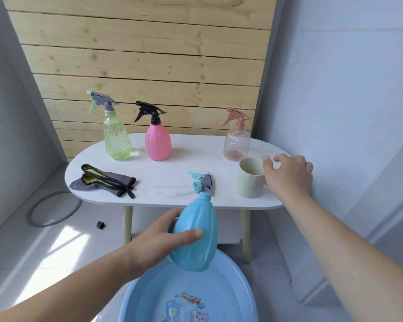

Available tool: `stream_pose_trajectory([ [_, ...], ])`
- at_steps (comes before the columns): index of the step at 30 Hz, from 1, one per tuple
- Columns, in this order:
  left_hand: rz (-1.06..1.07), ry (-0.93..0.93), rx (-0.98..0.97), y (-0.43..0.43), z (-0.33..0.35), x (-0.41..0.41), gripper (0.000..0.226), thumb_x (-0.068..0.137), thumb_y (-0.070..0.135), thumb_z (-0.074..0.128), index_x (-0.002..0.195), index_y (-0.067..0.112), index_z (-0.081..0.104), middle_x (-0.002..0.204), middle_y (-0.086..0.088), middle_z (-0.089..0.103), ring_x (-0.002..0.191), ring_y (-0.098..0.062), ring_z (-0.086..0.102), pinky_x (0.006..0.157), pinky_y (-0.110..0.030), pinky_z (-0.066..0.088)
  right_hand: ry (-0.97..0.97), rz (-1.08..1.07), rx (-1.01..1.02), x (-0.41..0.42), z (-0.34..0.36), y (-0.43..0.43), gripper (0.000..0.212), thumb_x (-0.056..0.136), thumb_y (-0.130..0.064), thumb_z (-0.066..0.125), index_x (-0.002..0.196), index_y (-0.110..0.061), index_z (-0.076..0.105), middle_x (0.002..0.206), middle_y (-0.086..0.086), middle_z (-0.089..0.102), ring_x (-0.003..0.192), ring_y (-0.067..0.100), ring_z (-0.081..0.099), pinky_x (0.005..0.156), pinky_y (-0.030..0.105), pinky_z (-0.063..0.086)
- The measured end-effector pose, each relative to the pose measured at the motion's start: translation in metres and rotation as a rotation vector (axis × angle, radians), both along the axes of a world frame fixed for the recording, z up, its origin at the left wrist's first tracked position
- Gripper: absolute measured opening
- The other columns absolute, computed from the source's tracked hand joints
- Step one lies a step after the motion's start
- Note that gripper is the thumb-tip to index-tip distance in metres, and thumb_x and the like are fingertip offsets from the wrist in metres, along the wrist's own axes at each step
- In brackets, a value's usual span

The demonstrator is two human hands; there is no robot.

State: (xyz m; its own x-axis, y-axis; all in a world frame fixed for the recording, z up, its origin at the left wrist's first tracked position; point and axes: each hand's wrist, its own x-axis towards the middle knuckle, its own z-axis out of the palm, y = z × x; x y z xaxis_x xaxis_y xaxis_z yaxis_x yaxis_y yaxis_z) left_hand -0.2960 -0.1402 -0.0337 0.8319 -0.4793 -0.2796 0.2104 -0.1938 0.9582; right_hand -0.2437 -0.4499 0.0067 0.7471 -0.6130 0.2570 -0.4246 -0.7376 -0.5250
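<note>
**Cup just left of the right hand**

The cup (250, 180) is stood upright on the surface (172, 163), at the thumb of the right hand (289, 175), whose fingers are loosely curled and not yet closed. The uncapped bottle (196, 254) is gripped by the left hand (154, 242) over the basin (228, 282).

place: home corner (domestic look) | cues: wood-slat wall (137, 54), small white table (172, 163), plastic washbasin (233, 289)

Bare tabletop (168, 168) btwn cloth (102, 182) & cup (250, 180), w/ spray head (201, 182) mid-gap.
</note>
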Motion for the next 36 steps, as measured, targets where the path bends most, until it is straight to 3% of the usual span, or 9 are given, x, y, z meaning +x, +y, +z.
stream_pose_trajectory([
  [2, -0.007, 0.004, -0.006, -0.008, -0.001, 0.0, 0.078, 0.063, 0.054, 0.089, 0.133, 0.033, 0.061, 0.121, -0.001, 0.074, 0.111, -0.022, 0.074, 0.097, -0.041, 0.058, 0.077, 0.002, 0.154, -0.003, -0.004, -0.015, 0.054, 0.095, -0.054, 0.041, 0.135, -0.02, 0.055, 0.142, 0.013, 0.047, 0.132, 0.036, 0.039, 0.105, 0.043, 0.037],
  [4, -0.009, 0.004, -0.014, -0.014, -0.002, 0.0, 0.077, 0.064, 0.053, 0.09, 0.132, 0.031, 0.061, 0.121, -0.001, 0.075, 0.111, -0.022, 0.074, 0.096, -0.041, 0.058, 0.105, 0.064, 0.313, -0.007, -0.005, -0.021, 0.05, 0.098, -0.046, 0.04, 0.134, -0.013, 0.053, 0.142, 0.011, 0.049, 0.124, 0.032, 0.048, 0.092, 0.035, 0.038],
  [8, -0.001, -0.008, -0.017, -0.022, -0.003, 0.001, 0.078, 0.062, 0.054, 0.089, 0.131, 0.031, 0.061, 0.118, 0.001, 0.076, 0.109, -0.02, 0.074, 0.094, -0.038, 0.058, 0.078, 0.123, 0.41, -0.015, -0.012, -0.028, 0.042, 0.098, -0.036, 0.047, 0.135, -0.016, 0.052, 0.137, 0.007, 0.055, 0.109, 0.026, 0.059, 0.087, 0.031, 0.044],
  [13, 0.01, -0.017, -0.022, -0.024, -0.003, 0.001, 0.079, 0.06, 0.054, 0.088, 0.13, 0.029, 0.061, 0.113, 0.002, 0.077, 0.106, -0.021, 0.075, 0.089, -0.036, 0.058, 0.073, 0.169, 0.52, -0.023, -0.019, -0.035, 0.018, 0.099, -0.032, 0.052, 0.098, -0.017, 0.06, 0.094, 0.009, 0.067, 0.089, 0.032, 0.072, 0.086, 0.05, 0.058],
  [18, 0.024, -0.024, -0.03, -0.019, -0.006, -0.001, 0.083, 0.058, 0.052, 0.089, 0.13, 0.026, 0.059, 0.111, 0.0, 0.077, 0.103, -0.022, 0.076, 0.085, -0.035, 0.059, 0.067, 0.336, 0.854, -0.042, -0.007, -0.023, 0.019, 0.104, -0.025, 0.047, 0.101, -0.009, 0.056, 0.104, 0.013, 0.06, 0.085, 0.031, 0.073, 0.076, 0.041, 0.061],
  [24, 0.027, -0.073, -0.011, -0.001, -0.009, -0.007, 0.083, 0.058, 0.052, 0.088, 0.132, 0.029, 0.057, 0.117, -0.002, 0.073, 0.104, -0.019, 0.075, 0.086, -0.033, 0.059, 0.052, 0.534, 0.978, -0.075, 0.005, 0.01, 0.023, 0.104, -0.02, 0.046, 0.085, -0.013, 0.057, 0.088, 0.012, 0.067, 0.095, 0.035, 0.07, 0.089, 0.044, 0.054],
  [28, 0.029, -0.076, 0.041, 0.018, -0.021, -0.015, 0.079, 0.06, 0.049, 0.087, 0.13, 0.031, 0.056, 0.118, -0.001, 0.074, 0.104, -0.017, 0.075, 0.089, -0.034, 0.06, 0.151, 0.61, 1.095, -0.095, -0.005, 0.029, 0.02, 0.102, -0.022, 0.05, 0.087, -0.011, 0.057, 0.092, 0.012, 0.071, 0.095, 0.032, 0.07, 0.091, 0.046, 0.054],
  [33, 0.021, -0.056, 0.165, 0.049, -0.047, -0.027, 0.074, 0.063, 0.047, 0.088, 0.128, 0.032, 0.056, 0.113, 0.002, 0.075, 0.102, -0.018, 0.075, 0.092, -0.039, 0.062, 0.374, 0.551, 1.195, -0.109, -0.039, 0.044, 0.018, 0.1, -0.027, 0.054, 0.094, -0.011, 0.06, 0.098, 0.012, 0.072, 0.099, 0.042, 0.071, 0.087, 0.051, 0.056],
  [36, 0.031, -0.035, 0.226, 0.06, -0.06, -0.028, 0.081, 0.06, 0.052, 0.088, 0.13, 0.032, 0.054, 0.118, -0.002, 0.07, 0.103, -0.019, 0.074, 0.089, -0.039, 0.062, 0.531, 0.487, 1.121, -0.109, -0.083, 0.056, 0.02, 0.101, -0.03, 0.055, 0.09, -0.014, 0.061, 0.096, 0.01, 0.072, 0.09, 0.031, 0.072, 0.085, 0.042, 0.056],
])
